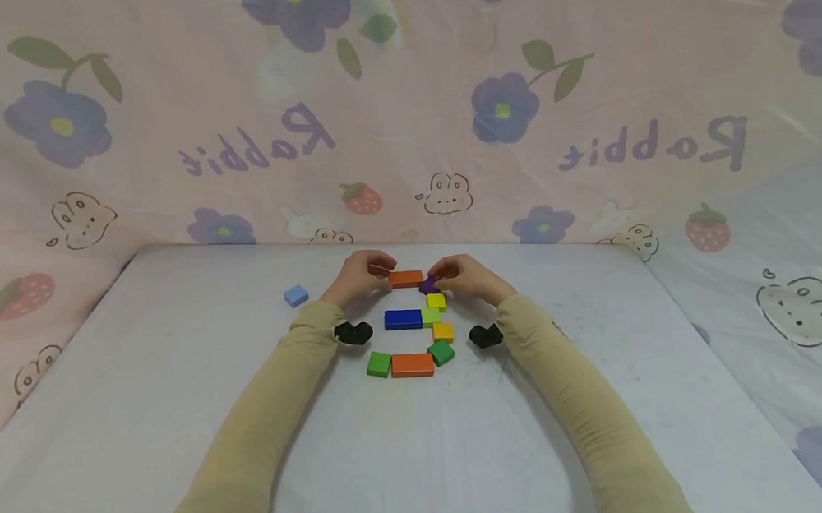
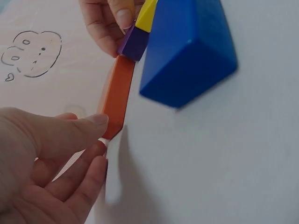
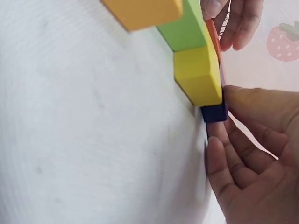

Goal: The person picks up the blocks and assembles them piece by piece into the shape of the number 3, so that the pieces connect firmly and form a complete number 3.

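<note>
At the far end of a block arrangement, my left hand (image 1: 361,275) holds the left end of a long orange block (image 1: 406,279), thumb on its near side. My right hand (image 1: 463,276) pinches a small purple block (image 1: 429,285) at the orange block's right end. Just nearer is a yellow block (image 1: 435,303). A lime green block (image 1: 431,316) adjoins a long dark blue block (image 1: 403,319). An amber block (image 1: 443,333) comes below them. A second orange block (image 1: 412,365) lies nearest, between a green block (image 1: 379,364) and a darker green block (image 1: 441,353).
A light blue block (image 1: 297,295) lies apart, left of my left hand. The white table (image 1: 416,462) meets a patterned curtain (image 1: 398,125) at the back and sides. Black wrist cameras (image 1: 354,333) sit on both sleeves.
</note>
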### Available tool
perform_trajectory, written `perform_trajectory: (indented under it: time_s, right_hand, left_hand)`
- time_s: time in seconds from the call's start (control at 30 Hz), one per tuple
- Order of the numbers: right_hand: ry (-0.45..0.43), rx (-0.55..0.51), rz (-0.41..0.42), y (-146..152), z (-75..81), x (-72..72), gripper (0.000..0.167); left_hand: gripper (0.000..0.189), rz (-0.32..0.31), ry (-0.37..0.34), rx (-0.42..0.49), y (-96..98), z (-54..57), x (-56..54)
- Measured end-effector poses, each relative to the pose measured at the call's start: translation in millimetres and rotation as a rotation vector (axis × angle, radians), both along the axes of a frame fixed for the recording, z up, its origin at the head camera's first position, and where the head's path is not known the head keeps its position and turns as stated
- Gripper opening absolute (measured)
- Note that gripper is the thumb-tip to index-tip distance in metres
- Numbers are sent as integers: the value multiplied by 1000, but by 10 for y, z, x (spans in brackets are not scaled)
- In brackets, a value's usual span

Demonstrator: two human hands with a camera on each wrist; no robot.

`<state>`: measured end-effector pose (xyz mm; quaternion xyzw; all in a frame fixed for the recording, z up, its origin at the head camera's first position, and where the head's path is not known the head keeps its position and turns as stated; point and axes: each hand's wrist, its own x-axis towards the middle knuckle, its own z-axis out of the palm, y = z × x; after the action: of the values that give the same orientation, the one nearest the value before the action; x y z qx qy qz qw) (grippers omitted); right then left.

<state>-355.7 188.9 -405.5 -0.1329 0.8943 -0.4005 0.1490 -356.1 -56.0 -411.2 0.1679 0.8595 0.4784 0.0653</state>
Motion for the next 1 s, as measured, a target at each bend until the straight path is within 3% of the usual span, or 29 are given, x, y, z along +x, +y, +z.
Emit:
perform_trajectory:
  time_s: [0.3,0.43,0.67,1.0]
  right_hand:
    - [3,15,11,-6,-17,6,24]
    - [10,15,2,-9,-4,18,23]
    - [4,10,-4,-10,-1,9,24]
    - [-3,16,-6,-2,-2,10,24]
  left_hand:
    - [41,-20,52,47,-262,24,-7]
    - [42,13,58,41,-386,111,16]
    - [48,19,56,77,-738,224,84]
    - [59,89,-2,63,-1342,158,166]
